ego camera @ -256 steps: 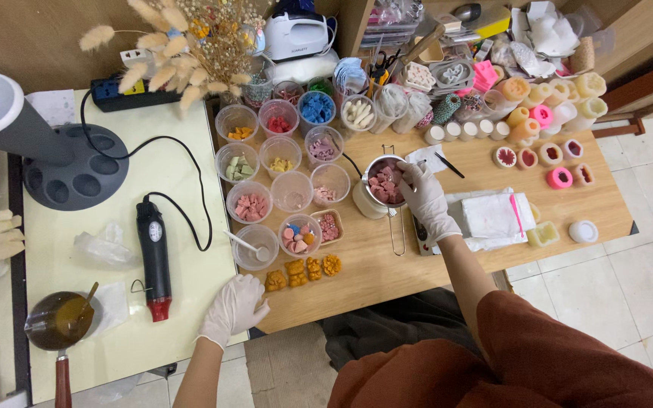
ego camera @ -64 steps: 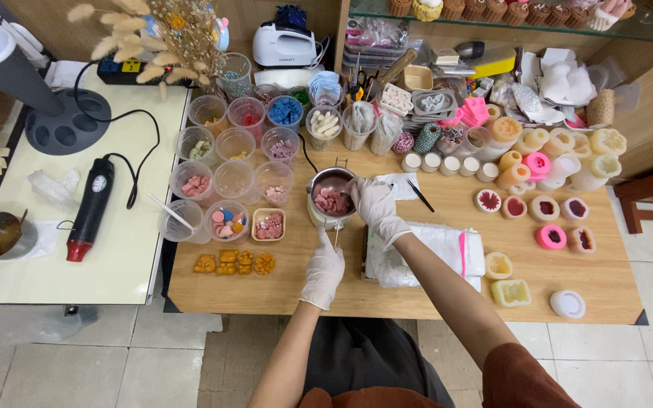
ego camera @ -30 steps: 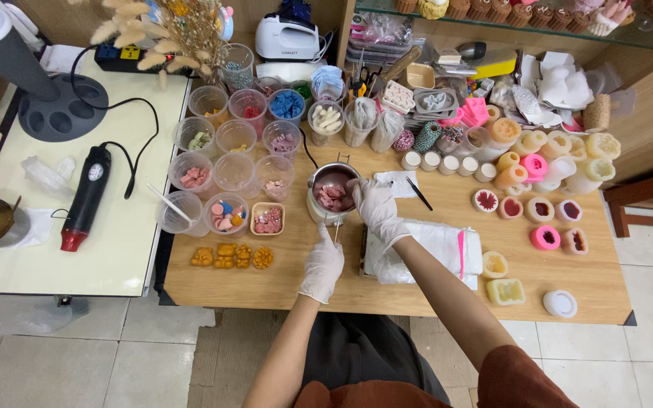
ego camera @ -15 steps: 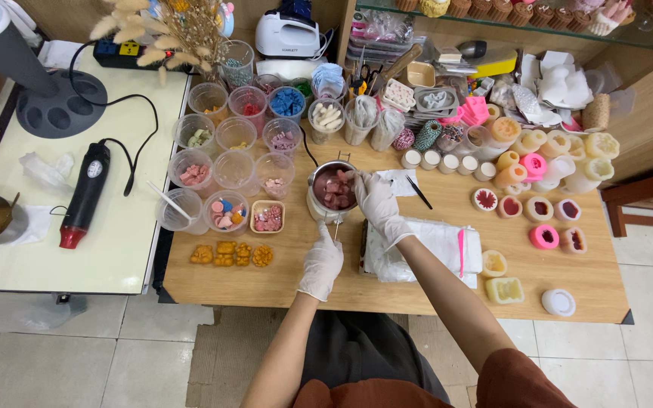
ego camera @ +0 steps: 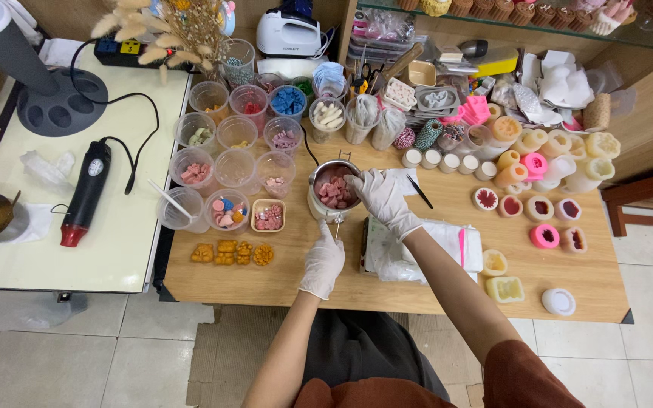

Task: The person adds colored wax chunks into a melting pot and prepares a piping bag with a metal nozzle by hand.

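Note:
A small metal pot [ego camera: 319,202] with pink wax chunks inside stands on the wooden table [ego camera: 447,279]. My right hand [ego camera: 381,198], in a white glove, reaches over the pot's right rim with fingers spread at the chunks. My left hand [ego camera: 323,261], also gloved, rests on the table just below the pot, at the thin handle that sticks out toward me. Whether it grips the handle is unclear.
Several clear plastic cups [ego camera: 237,134] of coloured wax pieces stand left of the pot. Orange moulded shapes [ego camera: 232,253] lie near the front edge. A black heat gun [ego camera: 85,193] lies on the white side table. Finished candles [ego camera: 546,236] and a white cloth [ego camera: 425,245] sit right.
Over the last seconds both hands have stayed at the pot with only small shifts. Earlier, my left hand was at the white side table.

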